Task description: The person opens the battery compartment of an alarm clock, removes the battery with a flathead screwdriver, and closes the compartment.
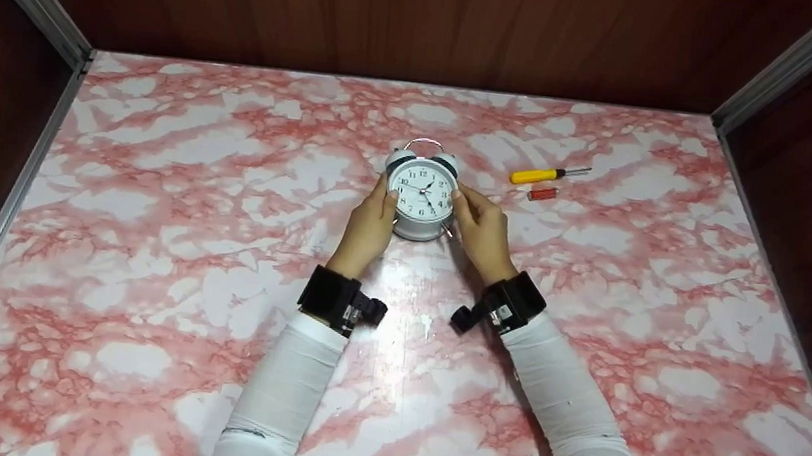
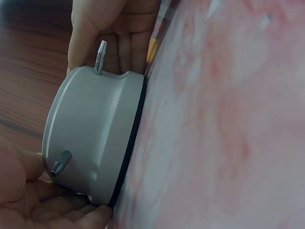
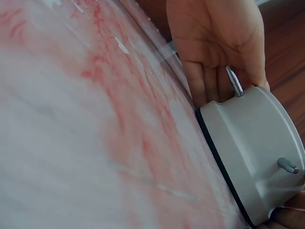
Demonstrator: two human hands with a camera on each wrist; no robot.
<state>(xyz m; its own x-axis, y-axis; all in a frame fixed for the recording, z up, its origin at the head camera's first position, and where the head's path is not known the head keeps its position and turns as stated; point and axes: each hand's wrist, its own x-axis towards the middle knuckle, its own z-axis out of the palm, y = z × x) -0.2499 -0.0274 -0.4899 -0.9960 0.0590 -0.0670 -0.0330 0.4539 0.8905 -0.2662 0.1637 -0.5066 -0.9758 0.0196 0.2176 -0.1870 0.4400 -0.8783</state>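
A white twin-bell alarm clock [image 1: 422, 201] lies on its back at the middle of the table, its dial facing up. My left hand [image 1: 371, 226] grips the clock's left side, the thumb at the dial's rim. On the opposite side, my right hand [image 1: 483, 230] holds it the same way. From the left wrist, the clock's grey casing [image 2: 90, 124] shows two metal legs and a dark back edge at the tabletop. The right wrist view shows that casing [image 3: 252, 138] between both hands, with only part of my right hand [image 3: 289, 217] visible at the lower corner.
A yellow-handled screwdriver [image 1: 536, 176] lies to the right of the clock, its shaft pointing right. Just below it is a small red battery [image 1: 543, 194]. Dark wood-look panels [image 1: 413, 17] enclose the back and sides of the red-and-white marbled table [image 1: 145, 268].
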